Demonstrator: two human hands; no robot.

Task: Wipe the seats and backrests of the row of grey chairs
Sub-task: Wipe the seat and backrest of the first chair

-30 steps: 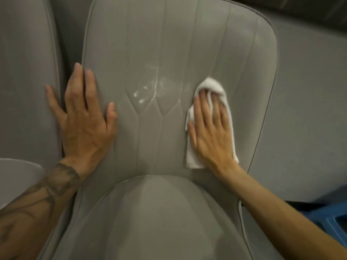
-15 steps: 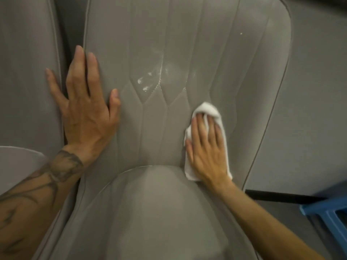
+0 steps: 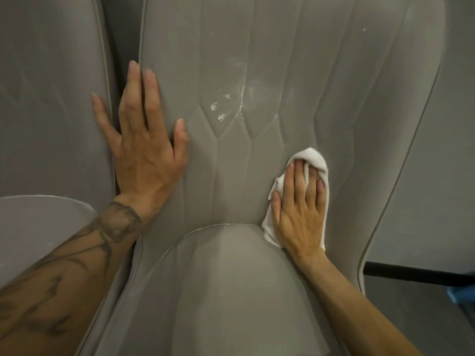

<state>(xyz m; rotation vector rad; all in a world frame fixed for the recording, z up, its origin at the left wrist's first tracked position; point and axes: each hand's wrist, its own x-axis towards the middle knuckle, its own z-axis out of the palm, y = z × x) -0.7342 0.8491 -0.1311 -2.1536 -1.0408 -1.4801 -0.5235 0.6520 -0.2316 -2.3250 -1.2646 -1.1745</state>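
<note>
A grey padded chair fills the view, its quilted backrest [image 3: 295, 60] above its seat [image 3: 226, 291]. White wet smears [image 3: 231, 104] glisten at the middle of the backrest. My right hand [image 3: 299, 214] lies flat on a folded white cloth [image 3: 314, 160], pressing it against the lower right of the backrest just above the seat joint. My left hand [image 3: 146, 150] rests flat with spread fingers on the backrest's left edge, holding nothing.
A second grey chair [image 3: 51, 98] stands close on the left, with its seat [image 3: 38, 227] at the lower left. A grey wall [image 3: 442, 176] is to the right, with a dark baseboard strip [image 3: 411, 274] and a blue object [image 3: 462, 295] at the right edge.
My right hand has slid the cloth down the right side of the backrest, from mid-height to just above the seat. My left hand has stayed on the left edge.
</note>
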